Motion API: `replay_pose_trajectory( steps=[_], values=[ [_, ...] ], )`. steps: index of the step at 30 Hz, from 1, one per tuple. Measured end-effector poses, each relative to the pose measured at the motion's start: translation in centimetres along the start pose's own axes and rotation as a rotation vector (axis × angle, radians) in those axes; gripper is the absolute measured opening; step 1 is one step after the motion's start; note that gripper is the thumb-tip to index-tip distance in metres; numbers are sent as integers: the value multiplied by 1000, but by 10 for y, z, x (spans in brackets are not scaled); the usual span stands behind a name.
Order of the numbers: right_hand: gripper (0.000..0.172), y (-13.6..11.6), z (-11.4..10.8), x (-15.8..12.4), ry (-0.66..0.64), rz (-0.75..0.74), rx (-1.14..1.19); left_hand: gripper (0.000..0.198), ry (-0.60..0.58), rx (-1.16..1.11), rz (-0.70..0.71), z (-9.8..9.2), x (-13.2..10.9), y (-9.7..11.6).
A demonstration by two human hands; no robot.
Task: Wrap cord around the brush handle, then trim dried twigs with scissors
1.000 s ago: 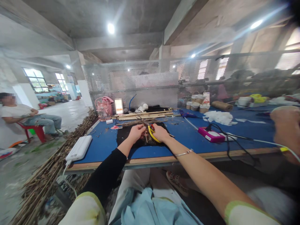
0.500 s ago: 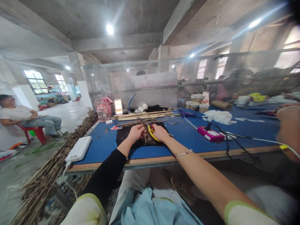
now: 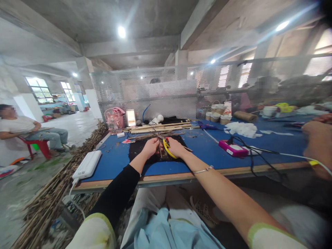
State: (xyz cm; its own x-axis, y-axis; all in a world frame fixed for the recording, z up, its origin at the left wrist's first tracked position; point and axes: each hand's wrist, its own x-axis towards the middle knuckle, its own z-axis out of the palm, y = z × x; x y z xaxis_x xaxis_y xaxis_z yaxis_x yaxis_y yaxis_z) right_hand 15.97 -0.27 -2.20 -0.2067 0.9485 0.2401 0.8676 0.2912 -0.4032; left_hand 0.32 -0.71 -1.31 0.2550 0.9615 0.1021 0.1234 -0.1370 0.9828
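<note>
My right hand (image 3: 176, 148) is closed around the handles of scissors (image 3: 168, 150), which have a yellow outer loop and a little red inside. Their dark blades point away and left, above my left fingers. My left hand (image 3: 149, 148) pinches a thin brown twig (image 3: 160, 151) right beside the scissors, its fingertips partly hidden. Both hands are over a black cloth (image 3: 135, 149) strewn with brown scraps. Just beyond them lies a row of dark twigs (image 3: 169, 134), with paler sticks (image 3: 158, 128) behind.
A white power bank (image 3: 88, 165) sits at the blue table's (image 3: 207, 160) left corner. To the right are a magenta power strip (image 3: 233, 149) with cables and crumpled white material (image 3: 242, 129). Long dry stalks (image 3: 44, 207) cover the floor at left. Another person's arm (image 3: 317, 145) reaches in at right.
The scissor handles have drawn closer together and the blades have dipped slightly. My left hand stays nearly still with the twig. At right, the other person's arm has shifted and its hand now shows.
</note>
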Motion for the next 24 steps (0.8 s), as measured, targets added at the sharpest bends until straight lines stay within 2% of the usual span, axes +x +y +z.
replay_pose_trajectory(
  steps=[4, 9, 16, 19, 24],
  values=[
    [46, 3, 2, 2, 25, -11, -10, 11, -9, -5, 27, 0, -1, -1],
    [33, -1, 1, -1, 25, 12, -60, 11, 2, -45, 42, 0, 0, -2],
    [29, -6, -1, -1, 37, 52, -129, 11, 41, -85, 51, 3, 4, -4],
    [26, -6, -1, -1, 45, 55, -142, 11, 19, -111, 62, 4, 4, -4],
    [41, -8, -1, -3, 106, 37, -169, 10, -40, -119, 76, 5, 3, -5]
  ],
)
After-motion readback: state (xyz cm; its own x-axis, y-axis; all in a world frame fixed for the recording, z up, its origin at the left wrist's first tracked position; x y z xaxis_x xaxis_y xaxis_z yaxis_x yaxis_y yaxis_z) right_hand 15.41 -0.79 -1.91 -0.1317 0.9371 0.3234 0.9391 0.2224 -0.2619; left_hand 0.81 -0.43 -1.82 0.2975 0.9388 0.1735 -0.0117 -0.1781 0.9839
